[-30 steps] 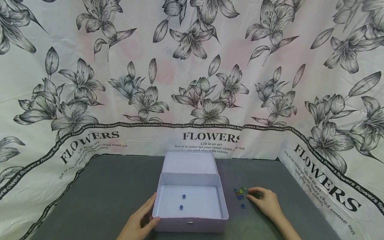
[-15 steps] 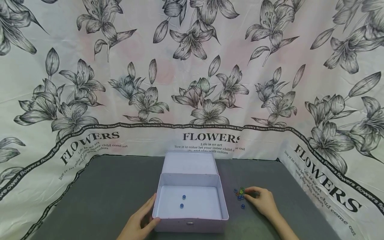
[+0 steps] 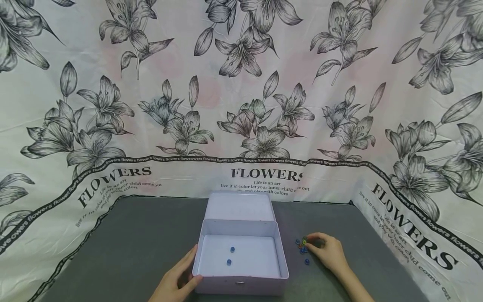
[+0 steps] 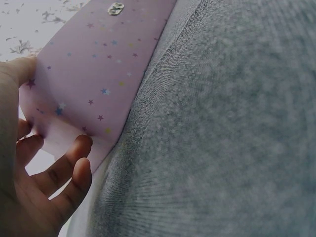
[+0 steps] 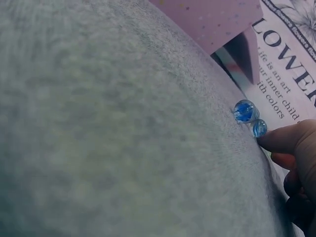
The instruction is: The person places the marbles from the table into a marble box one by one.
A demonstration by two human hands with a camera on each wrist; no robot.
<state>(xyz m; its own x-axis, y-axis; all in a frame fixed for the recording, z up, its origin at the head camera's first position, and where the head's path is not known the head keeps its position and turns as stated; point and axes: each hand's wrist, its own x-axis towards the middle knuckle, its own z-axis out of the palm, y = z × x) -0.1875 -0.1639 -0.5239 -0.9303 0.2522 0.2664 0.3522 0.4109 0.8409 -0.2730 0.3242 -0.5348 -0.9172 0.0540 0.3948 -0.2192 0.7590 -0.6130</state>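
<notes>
A lilac, star-patterned tin box (image 3: pixel 239 286) stands with its lid (image 3: pixel 239 206) raised. On its white inside lie two blue marbles (image 3: pixel 232 249). My left hand (image 3: pixel 175 277) holds the near left corner, thumb at the front and index finger along the side; in the left wrist view other fingers (image 4: pixel 74 182) curl loosely. Right of the box, my right hand (image 3: pixel 329 251) has thumb and index finger at a small cluster of marbles, beside a green marble (image 3: pixel 304 242). Blue marbles (image 5: pixel 245 112) sit by the thumb (image 5: pixel 281 139) in the right wrist view. Whether it pinches one is hidden.
One blue marble (image 3: pixel 307 262) lies nearer the front, apart from the cluster. Dark grey cloth (image 3: pixel 158 226) covers the table. A white flower-printed curtain (image 3: pixel 241 117) hangs behind and along both sides. The box has a metal clasp (image 4: pixel 116 8) on its front.
My right hand has moved a little left, into the marble cluster, and a green marble there has shifted left. The left hand keeps its place on the box. The head view has tilted slightly.
</notes>
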